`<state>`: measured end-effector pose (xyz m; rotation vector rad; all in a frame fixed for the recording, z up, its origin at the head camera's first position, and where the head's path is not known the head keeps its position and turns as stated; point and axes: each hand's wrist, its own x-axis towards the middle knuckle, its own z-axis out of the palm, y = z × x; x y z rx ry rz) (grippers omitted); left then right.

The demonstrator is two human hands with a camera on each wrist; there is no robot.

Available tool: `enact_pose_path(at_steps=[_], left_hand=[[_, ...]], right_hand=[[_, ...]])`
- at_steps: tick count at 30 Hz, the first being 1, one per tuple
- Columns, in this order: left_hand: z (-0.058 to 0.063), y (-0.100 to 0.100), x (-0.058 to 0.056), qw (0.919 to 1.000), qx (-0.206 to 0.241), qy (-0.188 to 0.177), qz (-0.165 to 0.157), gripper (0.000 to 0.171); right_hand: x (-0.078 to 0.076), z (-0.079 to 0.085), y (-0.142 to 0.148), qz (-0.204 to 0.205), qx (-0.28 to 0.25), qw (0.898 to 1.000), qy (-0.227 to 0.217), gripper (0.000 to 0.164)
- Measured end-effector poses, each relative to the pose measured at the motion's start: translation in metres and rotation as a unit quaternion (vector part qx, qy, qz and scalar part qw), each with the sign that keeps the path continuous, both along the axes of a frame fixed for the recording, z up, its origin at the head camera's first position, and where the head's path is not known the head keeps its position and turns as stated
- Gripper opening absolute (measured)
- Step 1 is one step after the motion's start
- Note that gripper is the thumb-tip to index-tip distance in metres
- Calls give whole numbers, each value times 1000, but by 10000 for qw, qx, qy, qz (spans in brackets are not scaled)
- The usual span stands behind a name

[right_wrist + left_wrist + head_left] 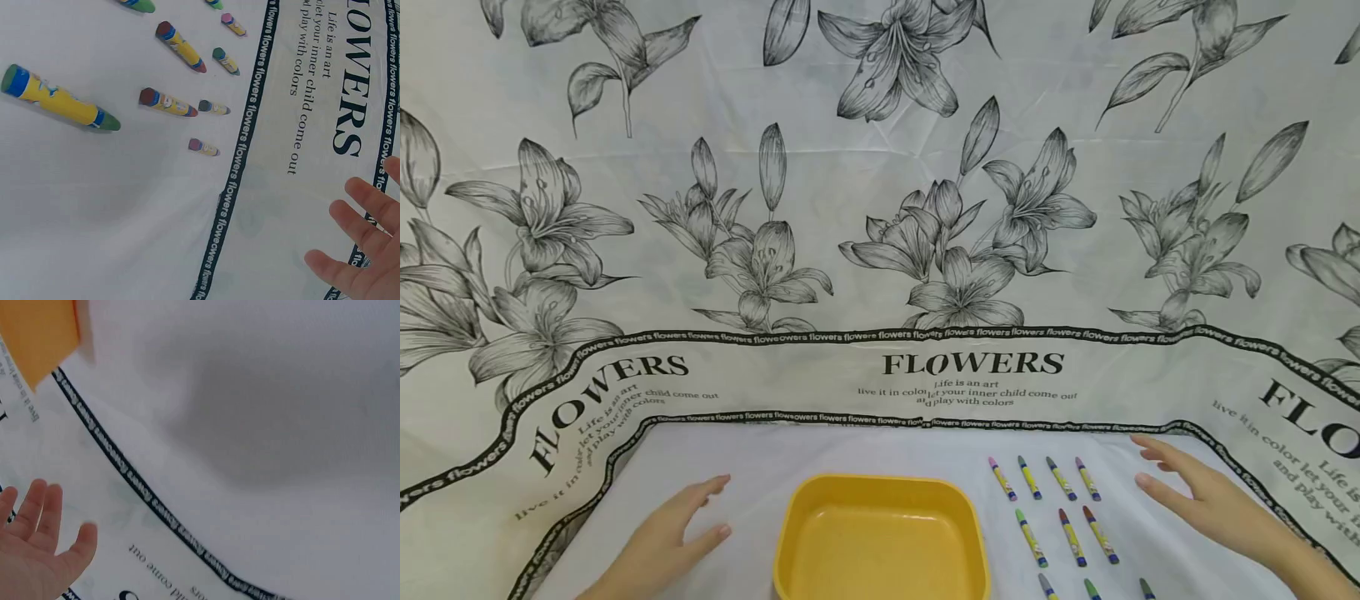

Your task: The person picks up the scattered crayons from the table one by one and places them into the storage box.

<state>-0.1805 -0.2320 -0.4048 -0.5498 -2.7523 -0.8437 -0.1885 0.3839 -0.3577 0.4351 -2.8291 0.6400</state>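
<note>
A yellow plastic tray [883, 485] stands on the white cloth, its front part cut off by the head view's lower edge. To its left my left hand [662, 537] hovers with fingers extended and nothing held. Several crayons lie in rows right of the tray, among them a pink crayon [1002, 478], a brown crayon [1101, 535] and a green crayon [1031, 537]. My right hand [1202, 500] is to the right of these rows, fingers spread, touching none of them. In the right wrist view, a dark green crayon [59, 97] appears largest.
White cloth [730, 450] covers the table. Behind it hangs a curtain [865, 250] with grey flower drawings and a black-edged band of lettering, which also runs along both sides. The lowest crayons, such as a grey one [1047, 587], are partly out of the head view.
</note>
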Motion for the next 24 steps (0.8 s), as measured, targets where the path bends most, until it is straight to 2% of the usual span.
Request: enact_pose_path(at_steps=[1, 2, 4, 5, 7, 8, 10, 12, 14, 21, 24], left_hand=[[0, 4, 0, 9966, 518, -644, 4, 57], [0, 8, 0, 9867, 1047, -1246, 2, 57], [3, 15, -1, 9558, 1960, -2189, 6, 56], [5, 17, -3, 9401, 2303, -2516, -4, 57], [8, 22, -5, 9138, 2789, -2952, -50, 61], [9, 24, -6, 9037, 2951, -3100, -76, 61], [9, 26, -8, 8894, 3133, -3329, -30, 62], [6, 27, -9, 8785, 3240, -3510, -47, 62], [3, 28, -11, 8721, 3278, -3632, -75, 61], [-7, 37, -15, 8622, 3357, -3779, -327, 64], [-11, 40, -15, 8551, 3444, -3850, -436, 67]], right_hand=[[-1, 4, -1, -41, -156, 9995, -263, 52], [-3, 7, -1, -114, -234, 9984, -502, 50], [-9, 14, -1, -83, -507, 9945, -910, 48], [-12, 17, 0, -54, -677, 9915, -1112, 48], [-19, 19, 0, 13, -1070, 9830, -1490, 49], [-22, 18, 1, 25, -1229, 9781, -1677, 49], [-27, 13, 1, -15, -1578, 9660, -2046, 51], [-31, 7, 2, -138, -1786, 9556, -2340, 51], [-37, 2, 5, -222, -1869, 9496, -2506, 50], [-53, -22, 17, -624, -2027, 9369, -2781, 52], [-57, -31, 18, -570, -2039, 9327, -2919, 54]])
